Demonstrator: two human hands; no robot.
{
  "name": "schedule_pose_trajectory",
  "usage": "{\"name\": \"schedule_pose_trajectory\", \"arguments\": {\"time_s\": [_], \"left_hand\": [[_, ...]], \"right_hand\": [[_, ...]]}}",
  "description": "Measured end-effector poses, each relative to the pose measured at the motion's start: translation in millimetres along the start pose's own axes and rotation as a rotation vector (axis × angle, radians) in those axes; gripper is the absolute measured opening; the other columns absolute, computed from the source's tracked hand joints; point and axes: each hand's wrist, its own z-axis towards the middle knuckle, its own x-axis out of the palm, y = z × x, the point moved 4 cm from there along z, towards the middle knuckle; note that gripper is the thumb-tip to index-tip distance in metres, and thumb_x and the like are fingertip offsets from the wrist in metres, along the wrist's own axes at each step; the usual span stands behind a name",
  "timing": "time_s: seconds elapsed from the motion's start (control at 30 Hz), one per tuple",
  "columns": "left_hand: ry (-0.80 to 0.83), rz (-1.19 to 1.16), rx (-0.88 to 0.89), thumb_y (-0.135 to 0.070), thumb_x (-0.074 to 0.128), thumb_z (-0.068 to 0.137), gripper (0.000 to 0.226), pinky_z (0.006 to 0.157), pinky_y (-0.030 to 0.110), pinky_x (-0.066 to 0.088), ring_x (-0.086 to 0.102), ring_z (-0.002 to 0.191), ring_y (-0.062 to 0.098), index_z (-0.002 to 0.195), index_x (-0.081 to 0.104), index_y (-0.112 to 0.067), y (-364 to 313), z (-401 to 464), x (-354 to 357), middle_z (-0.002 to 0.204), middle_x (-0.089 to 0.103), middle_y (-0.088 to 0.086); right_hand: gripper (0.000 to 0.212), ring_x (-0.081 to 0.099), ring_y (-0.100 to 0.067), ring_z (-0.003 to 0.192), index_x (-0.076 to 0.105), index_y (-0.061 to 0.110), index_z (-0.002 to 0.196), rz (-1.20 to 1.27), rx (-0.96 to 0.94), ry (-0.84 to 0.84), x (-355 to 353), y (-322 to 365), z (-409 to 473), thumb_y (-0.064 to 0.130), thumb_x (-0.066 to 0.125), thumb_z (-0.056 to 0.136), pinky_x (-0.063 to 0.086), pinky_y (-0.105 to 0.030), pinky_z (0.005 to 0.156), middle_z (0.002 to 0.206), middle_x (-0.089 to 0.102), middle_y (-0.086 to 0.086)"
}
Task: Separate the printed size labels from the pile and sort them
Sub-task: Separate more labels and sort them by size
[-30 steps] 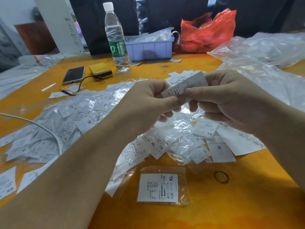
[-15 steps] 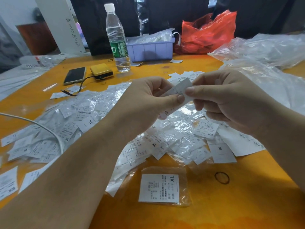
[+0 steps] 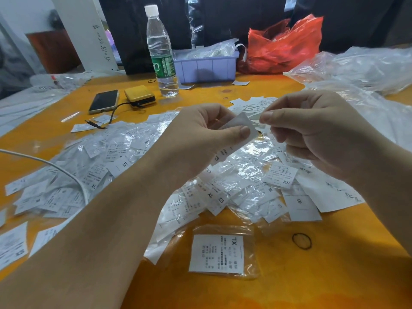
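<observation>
Pinching label (image 3: 239,128) in left hand (image 3: 207,130) above pile (image 3: 200,175) mid-table; right hand (image 3: 312,132) fingers curled together, just beside, seemingly empty. Risk: slick plastic sleeves cling, so label slips or drags neighbours, mixing sizes.

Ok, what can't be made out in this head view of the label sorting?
- Size on the held label: mostly covered by the left hand thumb.
- Whether the right hand pinches anything: fingertips too blurred.
- Purple bin contents: hidden under crumpled plastic.
- Small print on the bagged XL label: too small to read.
</observation>
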Motion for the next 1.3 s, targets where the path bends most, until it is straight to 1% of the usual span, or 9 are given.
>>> {"name": "schedule_pose_trajectory", "arguments": {"time_s": [0.17,0.33,0.47,0.6,0.67,0.77,0.87,1.0,1.3], "left_hand": [[0.007,-0.006,-0.008,-0.032,0.076,0.074,0.025,0.061,0.031,0.053,0.061,0.067,0.012,0.088,0.071,-0.013,-0.4,-1.0,0.8,0.076,0.067,0.0],[-0.021,0.001,-0.083,-0.021,0.071,0.087,0.004,0.057,0.024,0.053,0.063,0.065,0.011,0.085,0.071,-0.018,2.3,2.6,-9.4,0.077,0.07,-0.001],[-0.16,0.412,-0.126,-0.031,0.071,0.085,0.007,0.05,0.016,0.042,0.059,0.069,0.003,0.089,0.066,-0.03,10.5,5.0,-23.1,0.085,0.067,-0.012],[-0.283,0.794,-0.076,-0.042,0.072,0.082,0.043,0.09,0.033,0.04,0.045,0.117,0.017,0.12,0.054,-0.032,11.2,4.0,-23.9,0.122,0.052,-0.008],[-0.309,0.81,-0.017,-0.044,0.071,0.082,0.046,0.097,0.035,0.031,0.037,0.126,0.019,0.123,0.053,-0.033,5.8,3.0,-22.8,0.129,0.047,-0.006],[-0.249,0.764,0.019,-0.045,0.07,0.083,0.037,0.093,0.03,0.026,0.035,0.128,0.016,0.115,0.056,-0.035,5.1,2.0,-14.7,0.128,0.046,-0.009],[-0.197,0.713,0.036,-0.044,0.069,0.083,0.029,0.09,0.029,0.027,0.038,0.123,0.013,0.108,0.057,-0.036,5.8,1.1,-8.3,0.115,0.043,-0.014],[-0.199,0.671,0.042,-0.044,0.07,0.083,0.025,0.086,0.028,0.029,0.041,0.116,0.01,0.104,0.058,-0.036,7.2,2.2,-9.9,0.115,0.046,-0.014],[-0.174,0.586,0.005,-0.046,0.07,0.083,0.021,0.067,0.012,0.027,0.045,0.107,0.005,0.1,0.061,-0.038,13.3,4.9,-10.0,0.119,0.051,-0.016]], "right_hand": [[0.008,0.028,-0.012,0.039,0.067,0.0,0.085,-0.074,-0.005,0.061,7.5,-3.9,-1.6,0.008,0.067,0.085,0.021,-0.02,0.034,0.051,0.052,-0.003],[0.009,0.032,-0.018,0.045,0.069,0.007,0.078,-0.18,-0.043,-0.073,-7.6,0.5,0.1,0.012,0.068,0.085,0.023,-0.023,0.039,0.051,0.057,0.0],[0.01,0.047,-0.001,0.04,0.072,0.018,0.073,-0.504,-0.079,-0.019,-4.1,-1.1,-0.6,0.02,0.069,0.083,0.038,-0.014,0.04,0.057,0.065,0.003],[0.013,0.054,0.002,0.045,0.071,0.023,0.075,-0.672,-0.065,0.042,2.6,-8.3,0.1,0.023,0.066,0.087,0.04,-0.012,0.042,0.058,0.064,0.004],[0.015,0.056,0.0,0.051,0.07,0.024,0.076,-0.792,-0.042,0.065,3.7,-11.3,0.9,0.02,0.064,0.09,0.041,-0.014,0.046,0.064,0.064,0.008],[0.01,0.054,-0.001,0.063,0.07,0.025,0.081,-0.984,0.013,0.157,4.4,-16.0,0.6,0.024,0.066,0.09,0.041,-0.023,0.055,0.071,0.06,0.013],[0.015,0.044,-0.002,0.053,0.067,0.027,0.091,-1.043,0.055,0.177,-0.6,-15.2,-0.9,0.035,0.075,0.082,0.029,-0.02,0.048,0.06,0.047,0.011],[0.029,0.059,-0.012,0.062,0.069,0.022,0.09,-1.14,0.203,0.206,-4.3,-15.3,-3.6,0.046,0.078,0.075,0.037,-0.024,0.048,0.07,0.063,0.004],[0.012,0.061,-0.013,0.068,0.071,0.023,0.078,-1.143,0.193,0.144,-4.4,-16.5,-0.1,0.033,0.075,0.08,0.043,-0.026,0.052,0.074,0.065,0.003]]}}
